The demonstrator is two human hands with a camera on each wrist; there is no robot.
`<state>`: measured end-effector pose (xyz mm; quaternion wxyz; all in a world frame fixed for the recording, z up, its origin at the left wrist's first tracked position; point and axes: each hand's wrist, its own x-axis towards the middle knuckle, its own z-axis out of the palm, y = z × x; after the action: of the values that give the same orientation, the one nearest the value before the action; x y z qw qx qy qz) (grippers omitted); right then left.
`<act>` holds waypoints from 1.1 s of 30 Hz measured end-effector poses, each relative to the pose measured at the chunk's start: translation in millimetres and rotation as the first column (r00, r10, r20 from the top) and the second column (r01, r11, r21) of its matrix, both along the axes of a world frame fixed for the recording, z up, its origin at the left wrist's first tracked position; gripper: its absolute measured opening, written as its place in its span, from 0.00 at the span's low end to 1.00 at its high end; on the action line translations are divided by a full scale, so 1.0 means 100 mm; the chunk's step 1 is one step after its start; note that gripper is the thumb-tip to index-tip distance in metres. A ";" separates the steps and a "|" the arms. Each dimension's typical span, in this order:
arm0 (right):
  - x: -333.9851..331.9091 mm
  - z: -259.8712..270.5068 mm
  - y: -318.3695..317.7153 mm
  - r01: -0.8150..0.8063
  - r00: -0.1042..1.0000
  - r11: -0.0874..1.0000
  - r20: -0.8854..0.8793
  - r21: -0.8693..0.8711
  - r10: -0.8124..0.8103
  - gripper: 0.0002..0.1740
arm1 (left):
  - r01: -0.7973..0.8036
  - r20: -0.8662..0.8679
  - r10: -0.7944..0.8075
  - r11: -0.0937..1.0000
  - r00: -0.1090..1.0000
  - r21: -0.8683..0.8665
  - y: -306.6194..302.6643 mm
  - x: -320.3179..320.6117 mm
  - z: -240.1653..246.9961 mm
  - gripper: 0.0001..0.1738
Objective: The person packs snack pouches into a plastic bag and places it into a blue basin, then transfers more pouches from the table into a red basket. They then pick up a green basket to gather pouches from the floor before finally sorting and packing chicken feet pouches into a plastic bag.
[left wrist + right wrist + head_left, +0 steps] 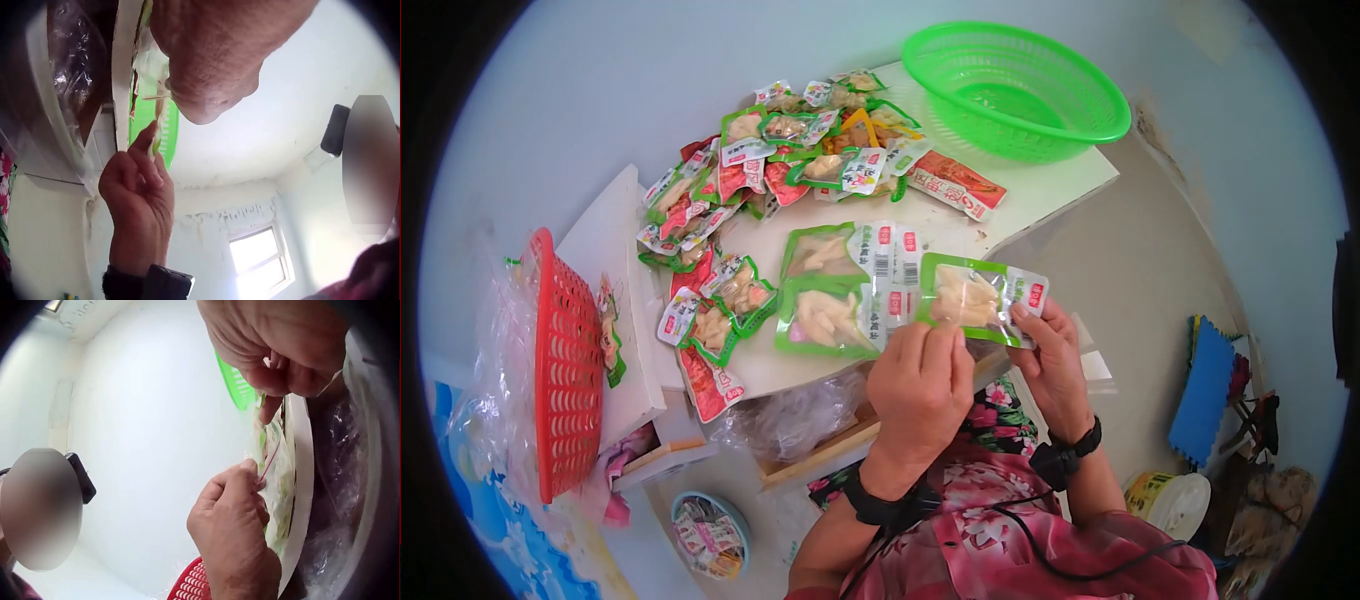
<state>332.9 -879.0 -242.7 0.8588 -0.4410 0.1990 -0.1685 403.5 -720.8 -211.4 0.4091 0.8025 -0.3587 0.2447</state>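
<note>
My right hand pinches the white, printed end of a clear food packet with green edges and pale pieces inside that look like chicken feet. Thumb on top, it holds the packet tilted above the table's front edge. Close by the packet's lower left corner is my left hand, its fingers curled. Between its thumb and finger, in the right wrist view, it pinches a thin reddish stick. Two similar packets, an upper one and a lower one, lie flat just left of the held one.
A heap of smaller food packets covers the back left of the white table. Behind stands a green plastic basket. On the left a red basket stands on its side. Crinkled clear plastic fills an open drawer below.
</note>
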 end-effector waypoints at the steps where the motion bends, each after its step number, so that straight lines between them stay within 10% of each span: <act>1: 0.03 0.00 0.02 -0.031 0.999 0.999 -0.011 0.016 0.031 0.09 | 0.008 0.000 -0.008 1.000 1.000 0.000 0.00 -0.01 0.01 0.07; 17: 0.49 0.25 0.20 -0.518 0.852 0.855 -0.112 -0.034 0.512 0.15 | 0.054 0.012 -0.054 0.997 0.998 -0.046 0.09 -0.07 -0.03 0.09; 33: 0.62 0.32 0.30 -0.597 0.794 0.772 -0.297 -0.219 0.530 0.13 | 0.094 -0.040 -0.099 0.988 0.994 -0.120 0.21 -0.02 -0.11 0.11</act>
<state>395.0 -848.9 -211.0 0.7644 -0.6218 0.1213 0.1193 401.7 -700.0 -222.8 0.4754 0.7641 -0.3724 0.2269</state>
